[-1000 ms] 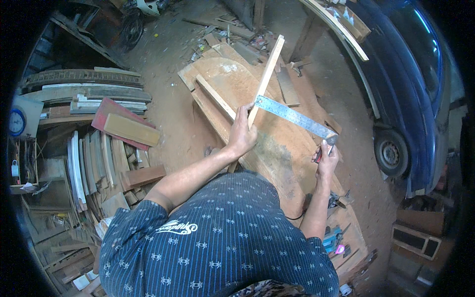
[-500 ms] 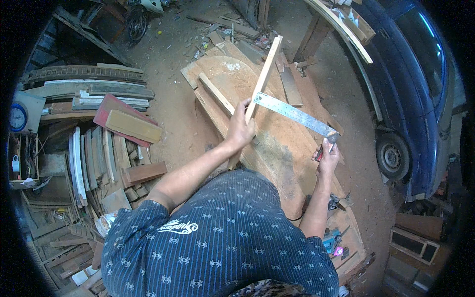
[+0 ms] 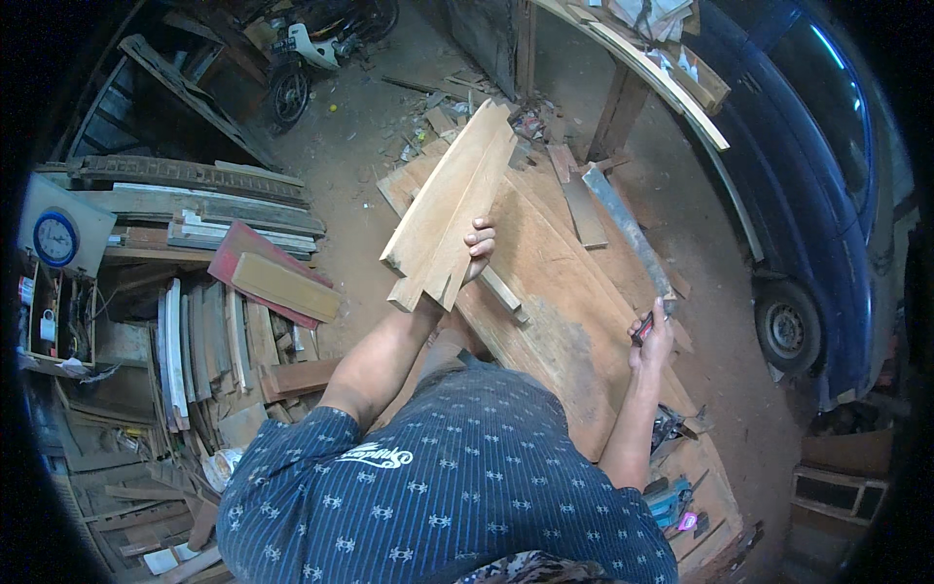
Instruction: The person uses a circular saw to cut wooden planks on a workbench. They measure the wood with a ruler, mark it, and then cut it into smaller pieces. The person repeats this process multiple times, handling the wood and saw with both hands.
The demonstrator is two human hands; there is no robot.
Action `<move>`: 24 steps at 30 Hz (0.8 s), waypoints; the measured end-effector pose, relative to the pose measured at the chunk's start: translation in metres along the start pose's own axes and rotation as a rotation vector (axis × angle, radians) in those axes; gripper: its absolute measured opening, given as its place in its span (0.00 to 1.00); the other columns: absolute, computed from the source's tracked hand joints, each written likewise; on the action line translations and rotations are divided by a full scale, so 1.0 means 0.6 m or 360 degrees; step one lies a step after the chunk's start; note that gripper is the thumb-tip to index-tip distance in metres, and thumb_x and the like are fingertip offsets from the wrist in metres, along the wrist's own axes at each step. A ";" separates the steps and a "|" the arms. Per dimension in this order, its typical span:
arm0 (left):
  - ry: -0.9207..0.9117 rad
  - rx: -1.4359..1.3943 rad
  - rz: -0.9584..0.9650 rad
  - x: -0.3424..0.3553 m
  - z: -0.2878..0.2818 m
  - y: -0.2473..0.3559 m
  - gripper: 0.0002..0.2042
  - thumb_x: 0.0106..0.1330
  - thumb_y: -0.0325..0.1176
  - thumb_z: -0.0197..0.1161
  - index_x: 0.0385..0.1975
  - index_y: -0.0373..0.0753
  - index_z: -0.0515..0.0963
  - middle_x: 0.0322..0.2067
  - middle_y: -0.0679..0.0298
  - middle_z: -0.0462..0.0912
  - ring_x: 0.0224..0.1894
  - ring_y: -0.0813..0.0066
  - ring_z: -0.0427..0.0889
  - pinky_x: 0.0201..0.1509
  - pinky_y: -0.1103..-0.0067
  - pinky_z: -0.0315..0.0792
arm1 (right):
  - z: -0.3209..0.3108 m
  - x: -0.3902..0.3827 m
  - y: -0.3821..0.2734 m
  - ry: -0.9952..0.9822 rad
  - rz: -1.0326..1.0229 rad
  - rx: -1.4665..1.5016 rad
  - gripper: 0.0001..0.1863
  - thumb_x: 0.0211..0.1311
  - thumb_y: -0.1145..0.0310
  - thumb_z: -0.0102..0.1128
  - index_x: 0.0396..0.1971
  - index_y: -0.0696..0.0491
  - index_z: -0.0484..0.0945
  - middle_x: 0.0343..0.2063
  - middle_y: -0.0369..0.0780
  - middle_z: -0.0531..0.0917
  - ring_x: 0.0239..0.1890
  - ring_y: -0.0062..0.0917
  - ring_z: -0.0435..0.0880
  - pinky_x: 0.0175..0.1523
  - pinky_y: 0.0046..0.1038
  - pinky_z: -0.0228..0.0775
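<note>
My left hand point(image 3: 479, 248) is closed round a pale wooden piece point(image 3: 453, 200), raised over the bench and tilted. Its broad side faces up, and it looks like several strips side by side with staggered ends; I cannot tell whether they are joined. In my right hand point(image 3: 654, 341) is the handle end of a metal try square point(image 3: 628, 226), its long blade pointing away from me and apart from the wood. A small red and black thing point(image 3: 642, 329) shows in the same grip, its kind unclear. Beneath lies a dusty wooden workbench point(image 3: 564, 302).
A narrow wood strip point(image 3: 504, 295) lies on the bench. Blue tools point(image 3: 669, 501) sit at its near right end. Stacked timber point(image 3: 214, 204) stands left, a blue car point(image 3: 808, 175) right, a motorbike point(image 3: 316, 49) far off. Scraps litter the floor beyond the bench.
The wooden piece has turned from edge-on to broad side up and moved left. The square's blade has come away from it and swung to point farther forward.
</note>
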State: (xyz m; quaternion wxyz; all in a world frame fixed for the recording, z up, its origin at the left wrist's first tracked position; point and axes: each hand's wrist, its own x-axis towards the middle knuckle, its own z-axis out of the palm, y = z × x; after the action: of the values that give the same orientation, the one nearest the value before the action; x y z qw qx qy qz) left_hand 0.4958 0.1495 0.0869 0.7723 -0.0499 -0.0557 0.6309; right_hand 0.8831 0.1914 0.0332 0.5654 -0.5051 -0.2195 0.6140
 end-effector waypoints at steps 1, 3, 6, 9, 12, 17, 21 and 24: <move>0.0043 -0.0001 0.0066 -0.003 0.008 -0.007 0.15 0.78 0.41 0.46 0.45 0.31 0.64 0.33 0.59 0.65 0.28 0.72 0.67 0.35 0.77 0.68 | -0.005 -0.001 0.007 0.0009 0.0017 -0.0002 0.16 0.68 0.55 0.68 0.32 0.48 0.72 0.21 0.33 0.76 0.18 0.20 0.76 0.21 0.23 0.68; -0.0013 0.0035 0.0078 -0.014 0.014 -0.010 0.17 0.79 0.41 0.46 0.51 0.30 0.62 0.35 0.58 0.66 0.30 0.72 0.68 0.37 0.76 0.69 | 0.001 -0.008 0.017 0.0001 0.0066 -0.0016 0.16 0.69 0.56 0.68 0.31 0.48 0.72 0.20 0.34 0.76 0.17 0.21 0.76 0.21 0.24 0.68; -0.0092 0.0158 0.0071 -0.028 0.012 -0.006 0.18 0.79 0.41 0.46 0.54 0.30 0.62 0.37 0.58 0.66 0.32 0.73 0.69 0.37 0.76 0.70 | 0.008 -0.021 0.019 -0.0004 0.0134 -0.0035 0.16 0.69 0.55 0.67 0.30 0.48 0.71 0.20 0.34 0.76 0.17 0.21 0.76 0.21 0.24 0.68; -0.0004 0.0563 0.0116 -0.017 -0.003 -0.013 0.19 0.79 0.43 0.49 0.54 0.32 0.64 0.38 0.59 0.68 0.34 0.74 0.71 0.39 0.77 0.71 | 0.004 -0.023 0.014 -0.0007 0.0115 -0.0049 0.16 0.69 0.55 0.67 0.30 0.48 0.71 0.20 0.34 0.76 0.17 0.20 0.76 0.21 0.24 0.68; 0.0306 0.1102 0.0175 -0.007 -0.017 -0.006 0.18 0.76 0.48 0.55 0.49 0.39 0.68 0.39 0.62 0.71 0.32 0.76 0.73 0.37 0.79 0.72 | 0.010 -0.033 -0.005 -0.0116 0.0106 -0.0144 0.16 0.70 0.55 0.66 0.30 0.48 0.71 0.20 0.33 0.76 0.17 0.19 0.76 0.21 0.23 0.68; 0.0799 0.1504 0.0163 0.021 -0.071 -0.006 0.38 0.60 0.80 0.50 0.41 0.46 0.73 0.15 0.77 0.59 0.12 0.83 0.60 0.14 0.83 0.55 | 0.044 -0.043 -0.044 -0.0305 0.0101 -0.0234 0.13 0.71 0.58 0.64 0.35 0.49 0.73 0.20 0.33 0.76 0.16 0.18 0.76 0.20 0.23 0.69; 0.0850 0.1727 0.0308 0.010 -0.012 -0.042 0.30 0.68 0.74 0.48 0.44 0.52 0.70 0.17 0.78 0.61 0.12 0.86 0.60 0.14 0.84 0.55 | 0.072 -0.061 -0.077 -0.0362 0.0027 -0.0393 0.12 0.71 0.59 0.64 0.34 0.50 0.74 0.20 0.33 0.77 0.15 0.18 0.76 0.19 0.22 0.70; 0.0761 0.1859 0.0154 -0.001 -0.027 -0.014 0.35 0.69 0.73 0.47 0.64 0.52 0.59 0.29 0.71 0.73 0.25 0.81 0.74 0.26 0.81 0.71 | 0.081 -0.056 -0.093 -0.0435 -0.0048 -0.0529 0.12 0.71 0.60 0.65 0.33 0.50 0.74 0.20 0.33 0.77 0.14 0.18 0.76 0.18 0.22 0.70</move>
State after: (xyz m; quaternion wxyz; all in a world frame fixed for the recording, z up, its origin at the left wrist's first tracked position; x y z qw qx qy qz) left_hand 0.5060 0.1474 0.0720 0.6338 0.2376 0.4742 0.5629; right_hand 0.8623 0.1901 0.1119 0.4485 -0.5002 -0.3998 0.6236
